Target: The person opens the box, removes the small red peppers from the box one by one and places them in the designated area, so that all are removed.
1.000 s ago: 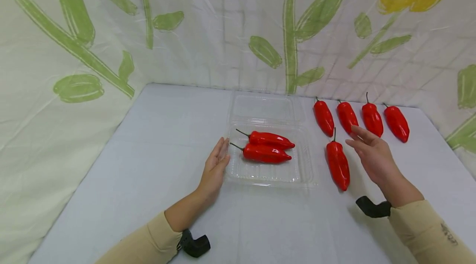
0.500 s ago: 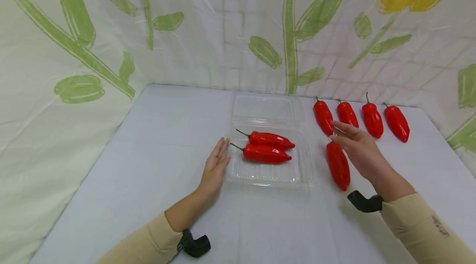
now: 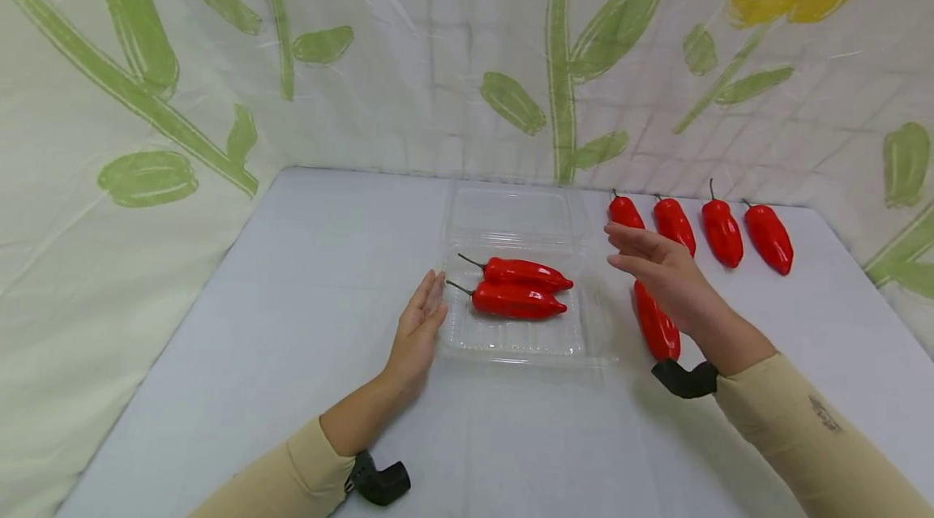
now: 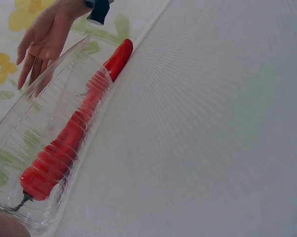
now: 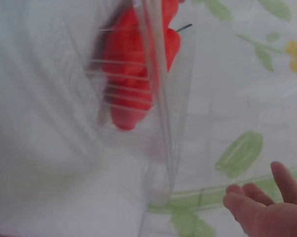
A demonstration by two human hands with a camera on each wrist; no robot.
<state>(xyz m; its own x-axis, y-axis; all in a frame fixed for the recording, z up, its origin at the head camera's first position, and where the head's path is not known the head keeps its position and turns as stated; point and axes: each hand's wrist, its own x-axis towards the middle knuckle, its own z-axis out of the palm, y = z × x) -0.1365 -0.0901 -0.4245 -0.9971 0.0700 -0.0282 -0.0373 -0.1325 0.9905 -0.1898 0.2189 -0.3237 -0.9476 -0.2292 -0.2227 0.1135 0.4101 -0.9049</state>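
Two red peppers with stems, a rear one [image 3: 529, 273] and a front one [image 3: 518, 301], lie side by side in a clear plastic clamshell container [image 3: 525, 345]. Its lid [image 3: 514, 212] is folded back flat. Against the container's left wall rests my left hand [image 3: 411, 348], fingers straight. My right hand [image 3: 667, 279] hovers right of the container with fingers extended and nothing in them. Beneath it, partly hidden, lies a loose red pepper [image 3: 653, 327]. The left wrist view shows the peppers through the ribbed wall and the right hand [image 4: 44, 42] beyond.
At the table's back right, several red peppers stand in a row, among them one at the far right end [image 3: 769, 241]. The leftmost pepper [image 3: 623, 210] is partly covered by my right hand. A flower-patterned sheet [image 3: 394, 96] hangs behind the white table [image 3: 314, 283].
My right hand has moved left from beside the row of peppers, passing over the loose pepper toward the container. The left hand stays at the container's wall. The view has shifted slightly.
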